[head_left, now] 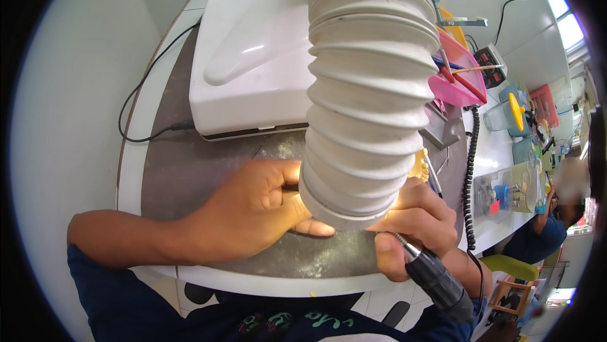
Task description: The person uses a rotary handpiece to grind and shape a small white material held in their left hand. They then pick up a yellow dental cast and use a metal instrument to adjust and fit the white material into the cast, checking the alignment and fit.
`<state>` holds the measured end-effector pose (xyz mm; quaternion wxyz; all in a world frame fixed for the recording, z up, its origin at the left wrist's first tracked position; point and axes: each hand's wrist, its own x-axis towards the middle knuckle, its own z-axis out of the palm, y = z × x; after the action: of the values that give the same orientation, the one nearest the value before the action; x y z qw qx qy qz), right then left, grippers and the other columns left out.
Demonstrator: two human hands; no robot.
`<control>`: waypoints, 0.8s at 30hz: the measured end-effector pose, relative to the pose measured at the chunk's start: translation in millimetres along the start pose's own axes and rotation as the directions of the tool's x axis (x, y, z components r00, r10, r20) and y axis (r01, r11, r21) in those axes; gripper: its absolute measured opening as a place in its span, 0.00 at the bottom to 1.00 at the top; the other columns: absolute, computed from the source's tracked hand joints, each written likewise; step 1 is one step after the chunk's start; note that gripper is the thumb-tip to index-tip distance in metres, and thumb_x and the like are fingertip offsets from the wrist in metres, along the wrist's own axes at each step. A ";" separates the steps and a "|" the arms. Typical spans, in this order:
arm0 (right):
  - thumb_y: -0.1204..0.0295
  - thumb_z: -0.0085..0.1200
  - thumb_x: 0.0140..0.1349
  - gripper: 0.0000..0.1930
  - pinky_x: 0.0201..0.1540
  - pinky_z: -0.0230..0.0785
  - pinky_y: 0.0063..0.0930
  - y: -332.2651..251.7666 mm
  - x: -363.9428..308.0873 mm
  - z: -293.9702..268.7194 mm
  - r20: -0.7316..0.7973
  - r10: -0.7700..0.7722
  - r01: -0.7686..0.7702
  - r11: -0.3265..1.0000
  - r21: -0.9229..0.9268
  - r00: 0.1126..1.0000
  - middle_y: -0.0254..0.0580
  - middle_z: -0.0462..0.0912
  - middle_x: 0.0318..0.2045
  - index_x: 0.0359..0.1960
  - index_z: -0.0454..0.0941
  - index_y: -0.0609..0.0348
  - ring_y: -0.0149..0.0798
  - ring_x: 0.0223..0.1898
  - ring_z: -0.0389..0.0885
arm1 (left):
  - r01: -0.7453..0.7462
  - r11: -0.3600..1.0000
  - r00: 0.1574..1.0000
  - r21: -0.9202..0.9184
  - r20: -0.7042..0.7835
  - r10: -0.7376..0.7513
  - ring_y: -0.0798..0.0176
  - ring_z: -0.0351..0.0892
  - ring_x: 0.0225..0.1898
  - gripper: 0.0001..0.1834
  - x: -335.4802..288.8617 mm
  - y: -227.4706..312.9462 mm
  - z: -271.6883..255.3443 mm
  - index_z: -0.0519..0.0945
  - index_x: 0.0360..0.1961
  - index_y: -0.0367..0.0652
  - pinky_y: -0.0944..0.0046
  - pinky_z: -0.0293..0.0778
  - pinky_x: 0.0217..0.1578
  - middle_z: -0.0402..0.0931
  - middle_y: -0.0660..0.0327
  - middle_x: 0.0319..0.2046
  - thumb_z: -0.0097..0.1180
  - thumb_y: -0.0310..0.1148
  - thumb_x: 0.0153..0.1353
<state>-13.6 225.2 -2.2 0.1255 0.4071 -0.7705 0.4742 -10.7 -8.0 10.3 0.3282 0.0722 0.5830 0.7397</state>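
Gripping a black cylindrical handpiece [439, 282] with a ribbed silver neck [403, 242] in the right hand [420, 218], near right, angled far left; curling the left hand [256, 209], partly hidden by a white ribbed hose [370, 108], cannot tell whether around anything; wearing a navy shirt [284, 330] with coloured lettering [332, 320].

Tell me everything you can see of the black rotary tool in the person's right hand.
The rotary tool has a thick, rounded black body that looks like plastic, and a slim, silvery, metal-looking nose with a ridged front section. The right hand holds it at a slant, rear end toward the lower right and nose pointing up and left, toward the mouth of the white hose. Its very tip is hard to make out, and whether it is spinning cannot be told.
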 end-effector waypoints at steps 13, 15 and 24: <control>0.76 0.70 0.45 0.13 0.26 0.75 0.24 9.7 -7.6 11.0 -0.060 -0.004 0.010 0.996 0.089 0.998 0.45 0.82 0.27 0.32 0.80 0.62 0.40 0.24 0.83 | -0.062 0.998 0.987 0.006 -0.148 0.063 0.67 0.77 0.52 0.20 0.1 -5.3 -0.2 0.73 0.53 0.32 0.68 0.74 0.55 0.78 0.59 0.50 0.56 0.16 0.58; 0.75 0.70 0.45 0.13 0.26 0.75 0.24 7.3 -6.0 9.1 -0.085 -0.041 0.047 0.996 0.079 0.996 0.44 0.82 0.28 0.33 0.80 0.59 0.39 0.25 0.83 | -0.067 0.998 0.984 -0.002 -0.163 0.065 0.68 0.78 0.51 0.19 1.2 -5.4 1.1 0.74 0.52 0.32 0.68 0.74 0.54 0.78 0.60 0.49 0.56 0.16 0.58; 0.70 0.72 0.47 0.16 0.25 0.75 0.23 -3.0 -4.2 9.2 0.022 -0.013 0.013 1.000 -0.002 1.000 0.38 0.83 0.30 0.38 0.81 0.52 0.35 0.26 0.83 | -0.066 0.995 0.980 0.080 -0.181 0.079 0.70 0.79 0.47 0.15 0.8 -2.9 5.6 0.79 0.47 0.32 0.70 0.75 0.49 0.81 0.62 0.43 0.60 0.18 0.57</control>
<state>-6.9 219.0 -7.6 0.1206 0.4171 -0.7697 0.4680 -7.4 -2.7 9.2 0.2429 0.0367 0.6345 0.7329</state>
